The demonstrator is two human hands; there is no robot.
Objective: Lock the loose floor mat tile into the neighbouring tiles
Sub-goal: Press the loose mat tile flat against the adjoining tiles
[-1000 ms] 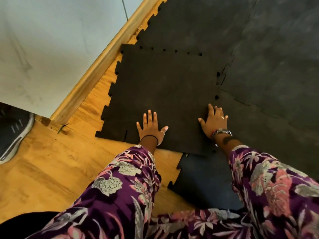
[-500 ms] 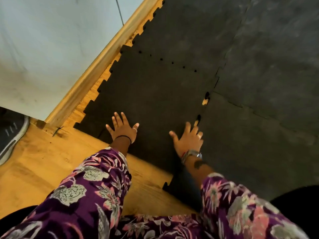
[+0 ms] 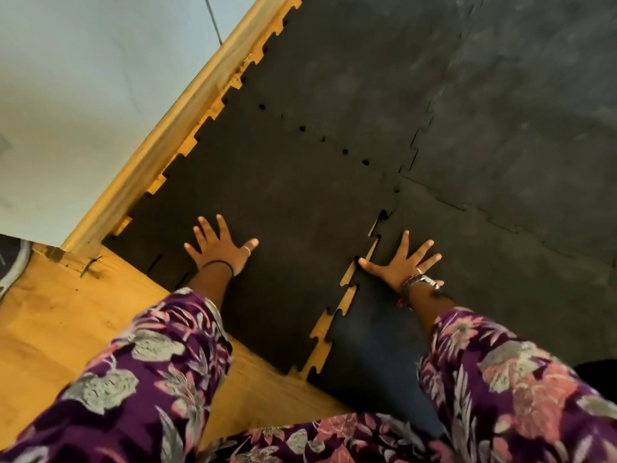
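The loose black mat tile (image 3: 293, 208) lies flat on the wooden floor beside the skirting board. Its far edge meets the neighbouring tile (image 3: 350, 78), with small holes showing along that seam. Along its right edge a narrow gap of bare wood (image 3: 347, 297) shows between its teeth and the teeth of the right-hand tile (image 3: 500, 289). My left hand (image 3: 222, 247) presses flat on the loose tile near its front left, fingers spread. My right hand (image 3: 405, 264) lies flat on the right-hand tile, thumb at the gap.
A wooden skirting board (image 3: 160, 155) and a pale wall (image 3: 83, 95) run along the left. Bare wooden floor (image 3: 60, 329) lies in front. More joined dark tiles (image 3: 534, 111) cover the floor to the right. A grey shoe edge (image 3: 13, 272) shows at far left.
The loose tile has slid left toward the skirting and no longer overlaps the right-hand tile; a wood gap now shows. My right hand moved off it onto the right-hand tile.
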